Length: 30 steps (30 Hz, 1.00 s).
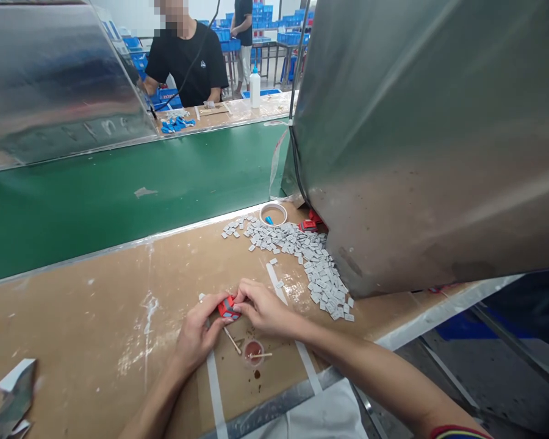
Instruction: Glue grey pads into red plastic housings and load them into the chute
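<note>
Where the brown worktable (96, 305) comes to its near edge, about at the middle, a small red part (227, 306) is held between both hands. The left hand (196, 332) is closed on it from the left with thumb and fingertips, and the right hand (263, 308) is closed on it from the right, its fingers bent over the top. Whether the part touches the table cannot be told. Just beside the hands, toward the near edge, a thin wooden stick (232, 341) and a small round cap (253, 352) with a red stain are laid. A pile of grey pieces (311, 262) is spread toward the far edge, with a white tape ring (273, 213) behind it. A green belt (119, 189) is seen beyond the far edge.
</note>
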Available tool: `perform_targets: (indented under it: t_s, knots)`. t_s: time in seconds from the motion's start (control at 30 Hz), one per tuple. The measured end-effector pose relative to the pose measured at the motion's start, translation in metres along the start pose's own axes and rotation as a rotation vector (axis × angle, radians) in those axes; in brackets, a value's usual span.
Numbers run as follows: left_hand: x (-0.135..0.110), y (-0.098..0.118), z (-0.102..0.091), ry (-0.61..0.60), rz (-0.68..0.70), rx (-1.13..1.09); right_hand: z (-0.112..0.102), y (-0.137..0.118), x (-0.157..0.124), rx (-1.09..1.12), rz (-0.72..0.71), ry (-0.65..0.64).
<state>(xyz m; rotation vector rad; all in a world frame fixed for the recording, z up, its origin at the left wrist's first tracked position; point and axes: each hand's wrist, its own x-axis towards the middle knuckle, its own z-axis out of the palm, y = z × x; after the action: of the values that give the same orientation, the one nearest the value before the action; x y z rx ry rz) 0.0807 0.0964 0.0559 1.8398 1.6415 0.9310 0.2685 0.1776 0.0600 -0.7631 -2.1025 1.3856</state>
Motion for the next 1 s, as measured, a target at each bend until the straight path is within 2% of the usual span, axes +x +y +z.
perform_targets:
  t_s: [0.13, 0.23, 0.3, 0.37, 0.43, 0.5, 0.57, 0.6, 0.67, 0.73, 0.77, 0.8, 0.87, 1.0]
  knots:
    - [0.001, -0.004, 0.002, 0.023, -0.002, 0.019, 0.002, 0.003, 0.005, 0.03, 0.072, 0.025]
    - [0.003, -0.01, 0.001, 0.022, -0.034, -0.002, -0.001, 0.001, 0.014, 0.056, 0.104, -0.008]
    - [0.005, -0.016, -0.001, 0.009, -0.083, -0.058, -0.01, -0.007, 0.016, 0.022, 0.089, -0.021]
    - [0.008, -0.021, -0.004, 0.024, -0.14, -0.173, -0.026, -0.024, 0.004, -0.048, 0.029, 0.027]
    - [0.01, -0.024, -0.007, 0.067, -0.202, -0.271, -0.047, -0.049, -0.028, -0.125, -0.058, 0.11]
    - [0.012, -0.023, -0.01, 0.071, -0.27, -0.31, -0.07, -0.073, -0.079, -0.181, -0.125, 0.161]
    - [0.014, -0.02, -0.012, 0.051, -0.341, -0.299, -0.095, -0.086, -0.138, -0.265, -0.087, 0.271]
    - [0.015, -0.019, -0.012, 0.042, -0.373, -0.287, -0.107, -0.085, -0.167, -0.343, -0.006, 0.378]
    - [0.017, -0.015, -0.013, 0.042, -0.419, -0.264, -0.129, -0.07, -0.212, -0.549, 0.289, 0.66]
    - [0.02, -0.012, -0.013, 0.058, -0.439, -0.246, -0.148, -0.04, -0.237, -0.78, 0.612, 0.884]
    - [0.021, -0.01, -0.012, 0.071, -0.442, -0.235, -0.155, -0.024, -0.242, -0.859, 0.749, 0.943]
    - [0.022, -0.009, -0.012, 0.085, -0.445, -0.221, -0.161, -0.007, -0.242, -0.915, 0.82, 0.951]
    - [0.022, -0.007, -0.012, 0.106, -0.449, -0.186, -0.168, 0.02, -0.235, -0.96, 0.859, 0.947]
    - [0.017, -0.002, -0.011, 0.166, -0.45, -0.136, -0.174, 0.052, -0.214, -0.92, 0.791, 0.967]
